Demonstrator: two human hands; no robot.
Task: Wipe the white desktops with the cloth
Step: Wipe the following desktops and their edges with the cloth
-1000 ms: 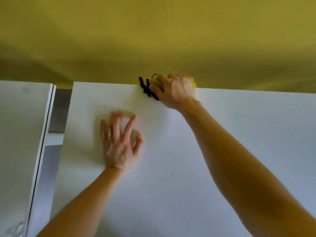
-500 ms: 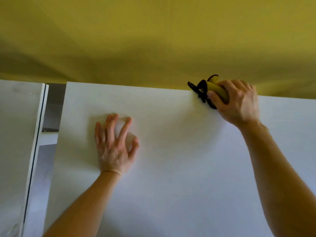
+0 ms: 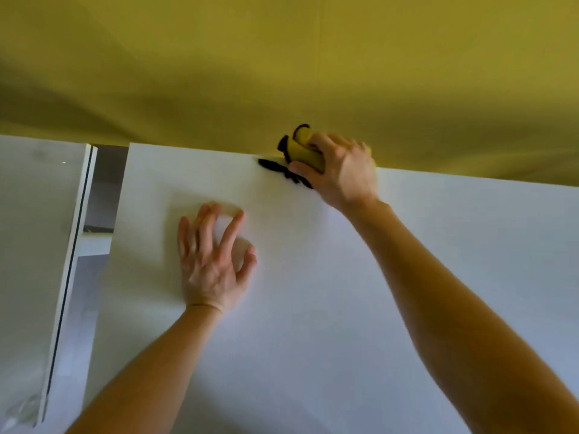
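Right hand grips the cloth, yellow with black trim, bunched up at the far edge of the main desktop, with some trim lying on the surface. The cloth looks soft, light and floppy, so it is probably best wadded in the palm, as here, so loose ends don't drag. Left hand holds nothing and lies flat on the desktop, fingers spread, on its left part short of the far edge, likely bracing. A yellow panel rises right behind the desktop's far edge, so knuckles may bump it there. A gap runs left of the desktop, with a second desktop beyond it. The left hand sits in the wiping path.
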